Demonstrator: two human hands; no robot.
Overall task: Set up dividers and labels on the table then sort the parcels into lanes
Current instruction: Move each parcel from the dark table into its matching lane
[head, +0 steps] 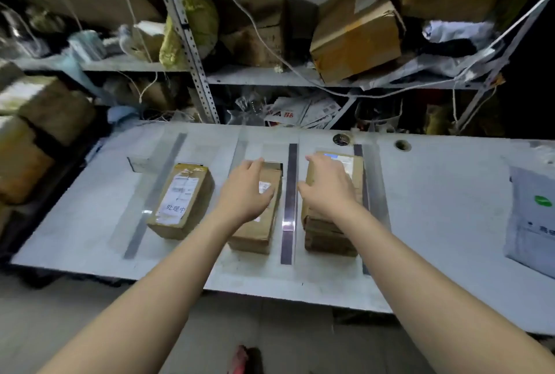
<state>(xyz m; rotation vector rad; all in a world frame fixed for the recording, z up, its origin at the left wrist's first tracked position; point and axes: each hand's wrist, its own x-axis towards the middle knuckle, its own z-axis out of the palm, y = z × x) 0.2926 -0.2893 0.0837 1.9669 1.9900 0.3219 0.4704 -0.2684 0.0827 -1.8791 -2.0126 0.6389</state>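
Observation:
Three brown cardboard parcels lie on the white table point(435, 208), in lanes marked by clear dividers with grey base strips. The left parcel point(181, 199) carries a white label and stands free. My left hand point(244, 190) rests flat, fingers spread, on the middle parcel point(255, 235). My right hand point(329, 187) lies on top of the right stack of parcels point(330, 238), fingers spread over its label. A grey divider strip point(289, 202) runs between the two hands. Another strip point(156, 193) lies left of the left parcel, and a third point(360, 169) borders the right stack.
A grey plastic mailer bag point(531, 217) lies at the table's right end. Metal shelves point(195, 67) behind the table hold several cardboard boxes point(356, 34), bags and loose cords. More boxes point(33, 133) are piled at the left. Two round holes point(402, 144) sit near the table's back edge.

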